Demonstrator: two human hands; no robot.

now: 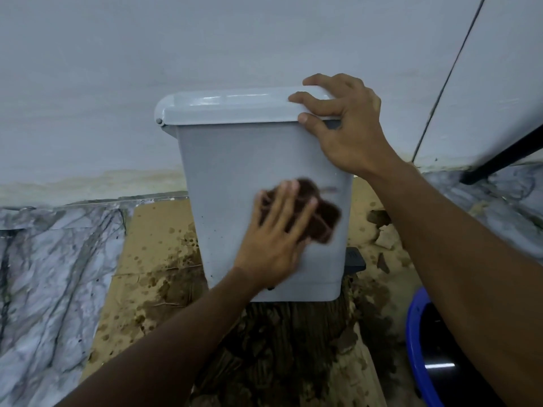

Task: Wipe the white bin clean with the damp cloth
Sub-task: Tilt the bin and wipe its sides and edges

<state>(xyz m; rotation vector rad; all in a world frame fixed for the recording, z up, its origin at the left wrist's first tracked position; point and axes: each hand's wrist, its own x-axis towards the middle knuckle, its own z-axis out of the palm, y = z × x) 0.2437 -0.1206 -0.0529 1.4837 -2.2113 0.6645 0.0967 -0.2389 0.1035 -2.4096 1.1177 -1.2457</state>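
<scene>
The white bin (229,171) stands upright against the wall with its lid (223,105) closed. My right hand (340,127) grips the lid's right corner, fingers curled over the top edge and thumb on the front. My left hand (276,233) presses a dark brown cloth (320,215) flat against the bin's front face with straight, spread fingers. The cloth and the fingers are blurred. Part of the cloth is hidden under the palm.
The bin sits on wet, stained cardboard (155,259) over a marble-patterned floor (50,277). A blue bucket (417,342) is at the lower right. A black pedal (355,259) sticks out at the bin's right. A dark bar (505,157) crosses the upper right.
</scene>
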